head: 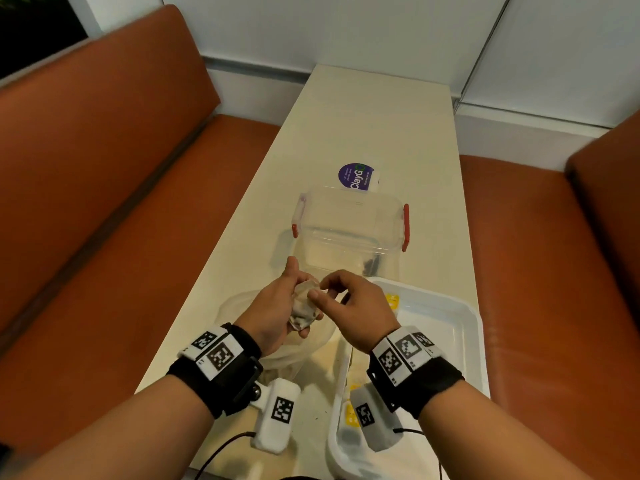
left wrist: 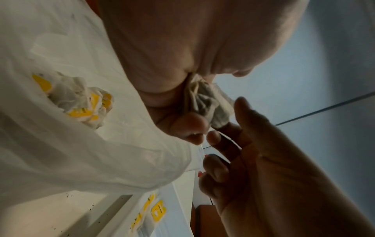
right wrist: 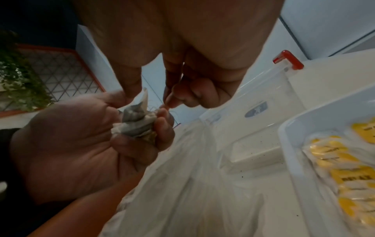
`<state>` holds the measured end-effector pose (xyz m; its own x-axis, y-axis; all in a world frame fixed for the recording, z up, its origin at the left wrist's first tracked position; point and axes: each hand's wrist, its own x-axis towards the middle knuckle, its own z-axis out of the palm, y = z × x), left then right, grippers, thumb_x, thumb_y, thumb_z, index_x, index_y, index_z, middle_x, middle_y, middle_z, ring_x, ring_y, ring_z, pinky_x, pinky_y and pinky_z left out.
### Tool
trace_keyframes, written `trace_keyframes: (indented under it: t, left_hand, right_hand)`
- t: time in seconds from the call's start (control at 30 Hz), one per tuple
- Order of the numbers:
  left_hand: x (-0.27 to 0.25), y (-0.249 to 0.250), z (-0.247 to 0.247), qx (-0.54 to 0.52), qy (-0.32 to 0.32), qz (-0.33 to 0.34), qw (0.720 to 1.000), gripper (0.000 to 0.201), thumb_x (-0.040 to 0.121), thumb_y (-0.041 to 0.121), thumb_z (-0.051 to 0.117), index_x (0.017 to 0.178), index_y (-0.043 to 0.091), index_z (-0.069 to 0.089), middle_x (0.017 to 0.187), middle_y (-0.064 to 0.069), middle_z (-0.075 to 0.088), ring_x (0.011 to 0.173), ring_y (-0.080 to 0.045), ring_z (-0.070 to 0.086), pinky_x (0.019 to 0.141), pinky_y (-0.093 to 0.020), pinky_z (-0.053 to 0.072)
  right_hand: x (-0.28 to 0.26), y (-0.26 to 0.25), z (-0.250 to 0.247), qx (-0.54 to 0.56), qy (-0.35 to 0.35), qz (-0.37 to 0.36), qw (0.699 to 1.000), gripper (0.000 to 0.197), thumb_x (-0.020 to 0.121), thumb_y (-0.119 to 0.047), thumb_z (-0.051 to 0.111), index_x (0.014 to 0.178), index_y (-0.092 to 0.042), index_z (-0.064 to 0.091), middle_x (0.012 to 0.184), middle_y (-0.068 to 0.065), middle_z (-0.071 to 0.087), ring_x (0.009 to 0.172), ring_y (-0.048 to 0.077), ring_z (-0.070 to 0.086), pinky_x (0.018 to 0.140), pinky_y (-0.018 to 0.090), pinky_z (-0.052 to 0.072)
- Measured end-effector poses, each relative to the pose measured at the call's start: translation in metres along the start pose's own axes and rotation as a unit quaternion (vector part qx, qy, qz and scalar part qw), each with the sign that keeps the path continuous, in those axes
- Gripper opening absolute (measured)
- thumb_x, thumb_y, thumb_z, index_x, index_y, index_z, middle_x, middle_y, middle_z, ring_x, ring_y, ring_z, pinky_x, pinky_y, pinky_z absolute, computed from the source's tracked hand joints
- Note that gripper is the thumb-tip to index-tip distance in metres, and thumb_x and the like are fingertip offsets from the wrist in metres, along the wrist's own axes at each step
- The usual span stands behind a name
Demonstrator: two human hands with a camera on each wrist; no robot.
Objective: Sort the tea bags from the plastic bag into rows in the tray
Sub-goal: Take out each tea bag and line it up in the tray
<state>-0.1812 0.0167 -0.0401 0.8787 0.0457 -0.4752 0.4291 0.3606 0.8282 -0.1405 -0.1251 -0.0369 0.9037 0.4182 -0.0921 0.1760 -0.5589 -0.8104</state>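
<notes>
The left hand (head: 277, 306) holds a crumpled clump of tea bags (head: 304, 308) above the table (head: 363, 133), its fingers curled around the wad from the left; the right hand (head: 349, 306) meets it from the right, thumb and forefinger pinched on the clump's upper edge, the other fingers loosely bent; in the right wrist view thin strings trail from the grey-white wad (right wrist: 138, 123) between the two hands; in the left wrist view the same clump (left wrist: 205, 102) is pressed into the left palm. The plastic bag (head: 301, 355) lies slack on the table just beneath the hands, and the left wrist view shows more tea bags with yellow tags (left wrist: 81, 99) bunched inside it. The white tray (head: 464, 327) sits on the near right, just beside the bag; yellow-tagged tea bags (right wrist: 345, 168) lie along its left side, though how neatly they are rowed I cannot tell. Beyond the hands stands a clear container (head: 349, 226) with red latches, and farther still a round purple label (head: 356, 176) lies on the tabletop; orange bench seats (head: 104, 168) flank the table on both sides.
</notes>
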Motion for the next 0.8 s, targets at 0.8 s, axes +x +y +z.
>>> trace_keyframes:
  t: [0.8]
  left_hand:
    - [-0.002, 0.007, 0.006, 0.188, 0.007, 0.127, 0.974, 0.005, 0.089, 0.013, 0.067, 0.085, 0.010, 0.068, 0.058, -0.007, 0.056, 0.043, -0.010, 0.045, 0.046, -0.025, 0.032]
  right_hand:
    - [-0.003, 0.017, -0.032, 0.218, -0.032, -0.018, 0.975, 0.009, 0.092, -0.016, 0.062, 0.083, -0.016, 0.064, 0.053, -0.016, 0.056, 0.047, 0.001, 0.043, 0.053, 0.019, 0.035]
